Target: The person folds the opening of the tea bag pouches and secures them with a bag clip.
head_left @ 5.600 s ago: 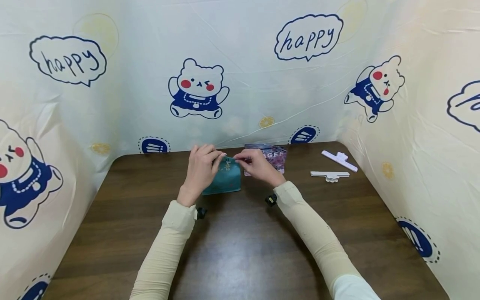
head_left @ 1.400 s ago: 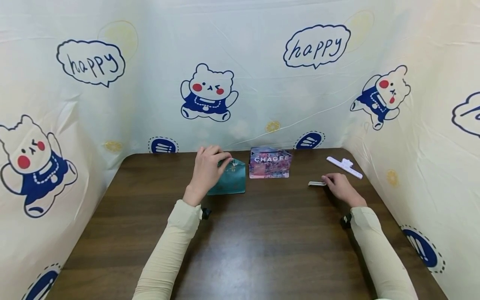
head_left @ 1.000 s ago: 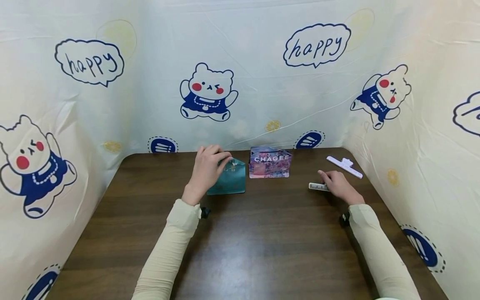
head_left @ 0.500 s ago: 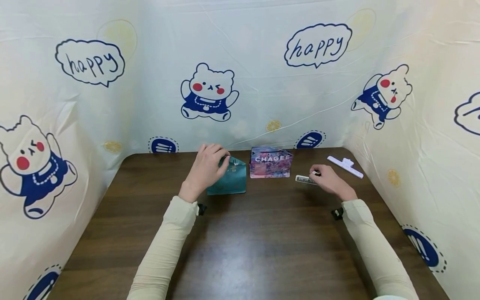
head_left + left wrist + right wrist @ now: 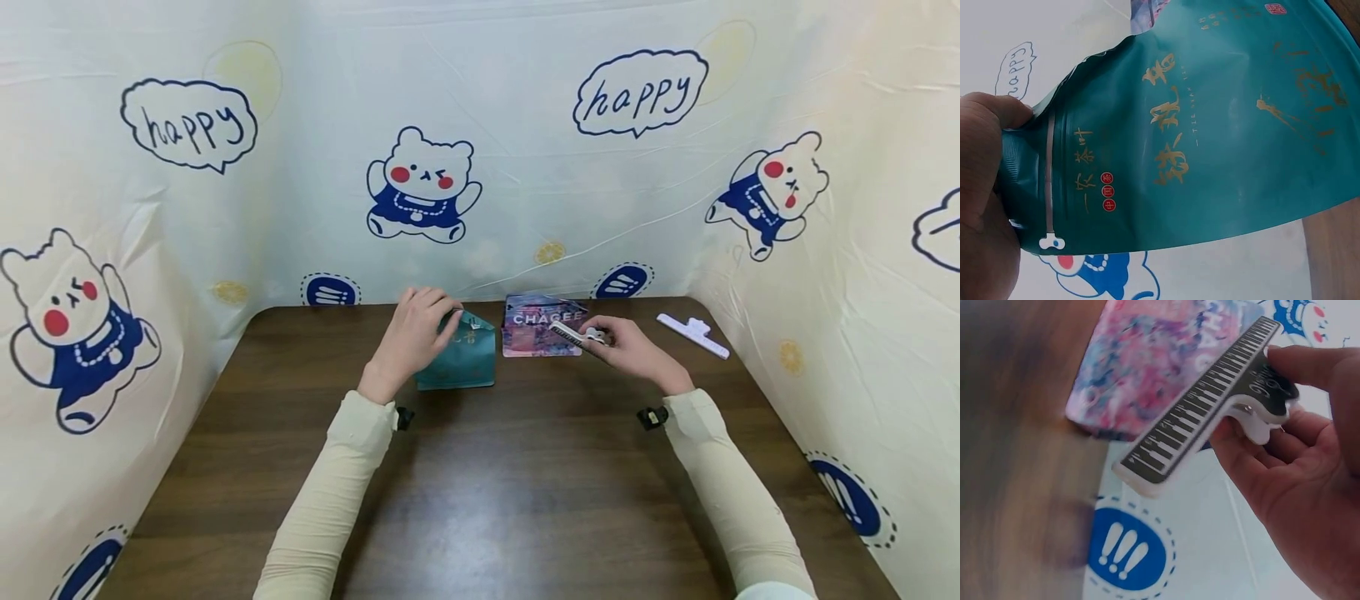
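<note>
A teal tea bag point(image 5: 457, 362) with gold lettering stands on the table, left of centre. My left hand point(image 5: 411, 337) pinches its top edge; in the left wrist view the thumb point(image 5: 991, 112) lies at the folded top beside a pale strip. My right hand point(image 5: 633, 350) holds a bag clip point(image 5: 1200, 403) by its handle, raised off the table. The clip's long face carries a black and white piano-key print. In the head view it overlaps a pink and purple pouch point(image 5: 525, 333) marked CHAGEE, which stands right of the teal bag.
A second bag clip, pale lilac point(image 5: 693, 333), lies near the table's back right corner. The brown wooden table point(image 5: 480, 483) ends at a printed cloth backdrop point(image 5: 510, 150), with cloth along both sides too.
My right hand let go of the teal bag's top, picked up the piano-print clip at the right, turned it and brought it leftward. My left hand keeps its hold on the teal bag.
</note>
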`<state>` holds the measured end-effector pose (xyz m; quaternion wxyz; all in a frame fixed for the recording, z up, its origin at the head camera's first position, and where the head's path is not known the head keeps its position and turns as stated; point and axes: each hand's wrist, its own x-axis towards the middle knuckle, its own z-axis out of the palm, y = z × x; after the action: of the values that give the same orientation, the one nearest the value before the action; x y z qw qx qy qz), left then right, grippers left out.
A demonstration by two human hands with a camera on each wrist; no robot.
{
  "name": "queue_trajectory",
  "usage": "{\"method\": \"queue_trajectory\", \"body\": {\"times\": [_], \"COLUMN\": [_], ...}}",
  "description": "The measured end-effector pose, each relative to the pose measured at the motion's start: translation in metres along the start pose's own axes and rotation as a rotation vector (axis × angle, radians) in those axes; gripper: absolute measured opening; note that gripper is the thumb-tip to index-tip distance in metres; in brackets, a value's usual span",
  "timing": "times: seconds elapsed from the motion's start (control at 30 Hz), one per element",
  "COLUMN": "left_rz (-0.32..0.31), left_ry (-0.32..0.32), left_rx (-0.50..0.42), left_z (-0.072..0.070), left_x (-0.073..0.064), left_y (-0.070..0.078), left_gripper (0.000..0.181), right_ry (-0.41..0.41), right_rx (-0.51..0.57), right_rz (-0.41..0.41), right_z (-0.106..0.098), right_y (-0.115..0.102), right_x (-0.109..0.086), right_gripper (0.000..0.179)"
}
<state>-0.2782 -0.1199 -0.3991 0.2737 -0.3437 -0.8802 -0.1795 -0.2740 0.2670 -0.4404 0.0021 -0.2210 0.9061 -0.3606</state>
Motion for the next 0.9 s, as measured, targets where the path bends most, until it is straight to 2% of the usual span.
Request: {"method": "queue_trajectory", "body": {"times": [0.3,0.63,0.9], "left_rz": [0.012,0.012,0.004], "left_ry": [0.008,0.045,0.072], "left_rx": [0.007,0.028,0.054], "left_z": [-0.002,-0.001,0.002], "left_x": [0.002,0.001,0.001], "left_y": [0.001,-0.001,0.001], "left_gripper": [0.016,0.017,0.017], "right_ry": [0.033,0.116,0.123], "right_rx": [0.000,0.072,0.107], "right_rz": [-0.130,-0.186,-0.212], "right_z": [0.002,0.014,0.029], "right_y": [-0.016,-0.037,-0.052], "right_x": [0.015,0.031,0.042], "right_gripper": [0.028,0.030,0.030]}}
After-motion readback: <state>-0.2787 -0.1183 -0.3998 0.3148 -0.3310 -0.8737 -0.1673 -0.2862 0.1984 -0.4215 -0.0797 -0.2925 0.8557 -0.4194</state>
